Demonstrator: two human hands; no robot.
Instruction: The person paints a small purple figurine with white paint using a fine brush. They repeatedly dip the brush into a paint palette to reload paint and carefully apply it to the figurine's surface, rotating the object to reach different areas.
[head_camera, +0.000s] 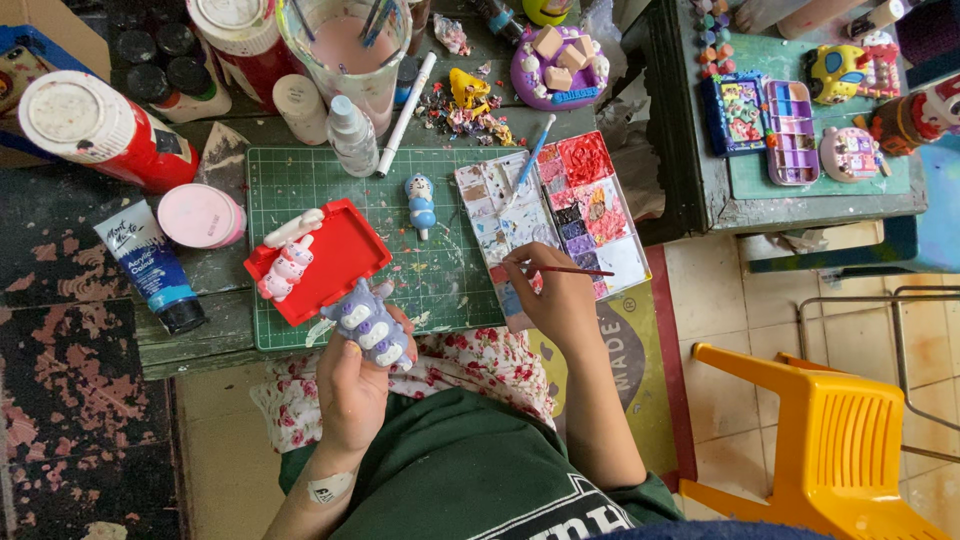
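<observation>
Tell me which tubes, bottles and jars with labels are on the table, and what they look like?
Paint tube: left of the green mat, lying down, white and blue, black cap.
Red bottle: far left, on its side, white cap.
Pink jar: beside the tube, round.
Spray bottle: top edge of the mat, small, clear, upright.
Left hand holds a purple figurine.

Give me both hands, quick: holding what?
Left hand: closed on a purple figurine.
Right hand: closed on a thin brush, tip at the palette.
</observation>
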